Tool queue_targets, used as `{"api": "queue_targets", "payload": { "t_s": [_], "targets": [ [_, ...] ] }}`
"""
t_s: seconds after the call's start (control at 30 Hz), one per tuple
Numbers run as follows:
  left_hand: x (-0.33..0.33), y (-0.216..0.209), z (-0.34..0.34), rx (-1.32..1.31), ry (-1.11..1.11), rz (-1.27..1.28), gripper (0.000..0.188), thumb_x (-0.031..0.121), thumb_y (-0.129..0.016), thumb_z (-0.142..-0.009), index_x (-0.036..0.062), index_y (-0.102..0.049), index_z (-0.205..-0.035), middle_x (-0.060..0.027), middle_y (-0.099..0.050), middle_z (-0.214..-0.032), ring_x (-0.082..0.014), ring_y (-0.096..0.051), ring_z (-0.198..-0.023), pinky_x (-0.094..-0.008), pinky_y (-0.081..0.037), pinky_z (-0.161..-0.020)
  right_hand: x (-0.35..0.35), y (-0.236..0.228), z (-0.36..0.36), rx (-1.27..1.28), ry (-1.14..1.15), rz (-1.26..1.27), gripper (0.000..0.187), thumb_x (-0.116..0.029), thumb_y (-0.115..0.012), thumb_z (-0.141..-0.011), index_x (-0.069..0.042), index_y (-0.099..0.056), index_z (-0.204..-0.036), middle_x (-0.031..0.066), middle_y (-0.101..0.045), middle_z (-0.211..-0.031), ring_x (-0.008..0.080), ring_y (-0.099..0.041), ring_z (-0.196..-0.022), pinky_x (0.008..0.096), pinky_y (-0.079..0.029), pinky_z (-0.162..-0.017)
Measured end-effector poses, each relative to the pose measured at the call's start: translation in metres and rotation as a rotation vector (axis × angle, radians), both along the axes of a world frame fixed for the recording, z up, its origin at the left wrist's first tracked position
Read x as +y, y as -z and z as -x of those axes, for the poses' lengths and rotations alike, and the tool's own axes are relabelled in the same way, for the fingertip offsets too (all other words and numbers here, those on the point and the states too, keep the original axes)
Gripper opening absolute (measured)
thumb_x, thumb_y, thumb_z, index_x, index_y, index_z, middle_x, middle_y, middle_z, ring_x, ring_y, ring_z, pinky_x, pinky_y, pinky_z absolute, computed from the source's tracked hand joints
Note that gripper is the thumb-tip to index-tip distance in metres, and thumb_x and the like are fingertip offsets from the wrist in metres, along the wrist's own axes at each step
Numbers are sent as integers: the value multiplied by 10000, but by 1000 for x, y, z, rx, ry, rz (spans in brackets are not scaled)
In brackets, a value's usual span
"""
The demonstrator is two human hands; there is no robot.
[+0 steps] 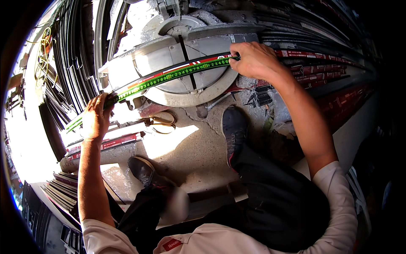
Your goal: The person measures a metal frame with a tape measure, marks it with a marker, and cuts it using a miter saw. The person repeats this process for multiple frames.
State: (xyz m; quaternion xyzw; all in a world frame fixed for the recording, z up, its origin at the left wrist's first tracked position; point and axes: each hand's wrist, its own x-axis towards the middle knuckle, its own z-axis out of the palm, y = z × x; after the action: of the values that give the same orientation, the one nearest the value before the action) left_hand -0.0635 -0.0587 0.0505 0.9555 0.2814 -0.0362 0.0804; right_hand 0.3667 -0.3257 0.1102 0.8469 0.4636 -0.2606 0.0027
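A bright green tape measure [179, 72] is stretched across a metal saw table [160, 57] with a round turning base. It lies along a dark strip with red and white film [186, 64]. My right hand [256, 61] is closed, thumb and fingers pinching the tape's right end against the strip. At the other end, my left hand [96, 116] is closed around the tape and strip. The tape's green blade shows past that hand toward the left. Whether the dark strip continues beneath my right hand is hidden.
Scissors [163, 121] lie on the concrete floor below the saw base. Long dark profiles [76, 55] are stacked at the left, with more red-filmed strips [317, 72] at the right. A yellow cable [44, 44] hangs far left. My shoes [234, 129] stand near the saw.
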Motion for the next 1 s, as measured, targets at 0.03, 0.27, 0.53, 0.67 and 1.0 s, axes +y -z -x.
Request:
{"api": "queue_targets", "payload": {
  "t_s": [0.03, 0.27, 0.53, 0.67, 1.0],
  "targets": [
    [0, -1, 0, -4, 1, 2, 472, 145, -802, -917, 49, -649, -1354, -163, -723, -1278, -353, -683, -1198, -447, -524, -1068, 0, 0, 0, 2, 1, 1, 318, -354, -717, -912, -92, -720, -1093, 226, -755, -966, 464, -713, -999, 534, -555, -871],
    [-28, -20, -27, -15, -75, 66, 615, 162, -811, -898, 46, -577, -1455, -203, -611, -1431, -382, -592, -1325, -454, -472, -1151, 0, -2, 0, 5, -9, 8, 318, -349, -714, -924, -93, -719, -1113, 223, -760, -1011, 462, -715, -1028, 538, -555, -898],
    [-134, -20, -125, -363, -34, 159, 615, 118, -761, -902, 112, -577, -1490, -209, -568, -1458, -399, -552, -1348, -495, -455, -1146, -2, 1, -2, 1, -20, 10, 317, -344, -711, -932, -87, -711, -1118, 220, -761, -1020, 463, -714, -1038, 539, -553, -911],
    [-192, -11, -173, -309, -73, 141, 698, 231, -759, -904, 191, -525, -1561, -225, -453, -1558, -430, -409, -1468, -576, -287, -1239, 2, -3, 0, 11, -18, 23, 313, -338, -712, -932, -84, -710, -1114, 218, -762, -1029, 462, -714, -1040, 542, -552, -914],
    [-244, -7, -225, -167, -282, 153, 864, 377, -757, -859, 270, -413, -1644, -358, -213, -1676, -545, -158, -1573, -786, -184, -1145, -2, 3, 0, -26, -30, -18, 314, -337, -715, -925, -77, -707, -1100, 213, -762, -1052, 460, -710, -1049, 546, -553, -909]
  ]
}}
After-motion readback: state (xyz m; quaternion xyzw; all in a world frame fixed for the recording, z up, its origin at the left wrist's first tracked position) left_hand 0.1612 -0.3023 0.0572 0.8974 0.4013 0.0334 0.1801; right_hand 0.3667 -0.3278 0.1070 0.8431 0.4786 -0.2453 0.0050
